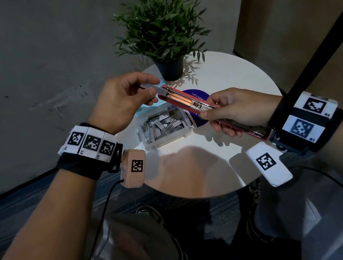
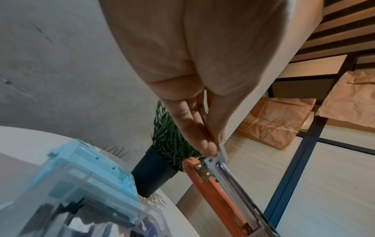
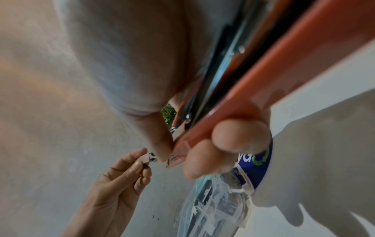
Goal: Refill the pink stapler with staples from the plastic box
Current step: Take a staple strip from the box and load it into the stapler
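The pink stapler (image 1: 186,101) is held open above the round table, its metal staple channel facing up. My right hand (image 1: 231,110) grips its rear half, fingers curled round the body (image 3: 233,115). My left hand (image 1: 128,96) pinches a silvery staple strip (image 1: 154,88) between thumb and fingers, the strip's end meeting the front tip of the channel (image 2: 221,151). Below the hands sits the clear plastic box (image 1: 163,129), open, with several staple strips inside. Its light blue lid (image 2: 89,165) shows close up in the left wrist view.
A potted green plant (image 1: 160,29) in a black pot stands at the back of the white round table (image 1: 235,69). A blue round sticker (image 1: 200,96) lies under the stapler. My knees and shoes are below the table's front edge.
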The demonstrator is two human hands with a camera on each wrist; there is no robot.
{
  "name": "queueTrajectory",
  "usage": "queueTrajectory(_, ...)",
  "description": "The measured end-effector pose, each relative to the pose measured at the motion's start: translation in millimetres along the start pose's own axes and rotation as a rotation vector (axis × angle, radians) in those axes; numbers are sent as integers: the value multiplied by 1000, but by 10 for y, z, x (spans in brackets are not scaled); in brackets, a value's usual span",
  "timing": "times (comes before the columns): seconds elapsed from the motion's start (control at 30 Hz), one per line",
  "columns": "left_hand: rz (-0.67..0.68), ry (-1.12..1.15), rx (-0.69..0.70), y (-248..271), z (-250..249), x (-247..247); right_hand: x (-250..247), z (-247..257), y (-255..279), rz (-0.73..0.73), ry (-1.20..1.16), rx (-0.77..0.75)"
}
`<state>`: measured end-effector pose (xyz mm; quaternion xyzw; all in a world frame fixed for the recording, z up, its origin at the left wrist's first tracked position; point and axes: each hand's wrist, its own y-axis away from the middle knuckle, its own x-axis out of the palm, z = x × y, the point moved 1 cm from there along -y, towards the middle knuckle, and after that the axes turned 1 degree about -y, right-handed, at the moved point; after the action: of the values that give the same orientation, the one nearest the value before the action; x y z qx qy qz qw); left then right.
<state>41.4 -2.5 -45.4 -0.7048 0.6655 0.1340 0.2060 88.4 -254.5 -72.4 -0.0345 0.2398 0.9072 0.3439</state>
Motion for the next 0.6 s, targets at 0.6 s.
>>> queueTrajectory(0.6, -1, -21, 4, -1, -17, 2, 50, 36, 28, -14, 28, 14)
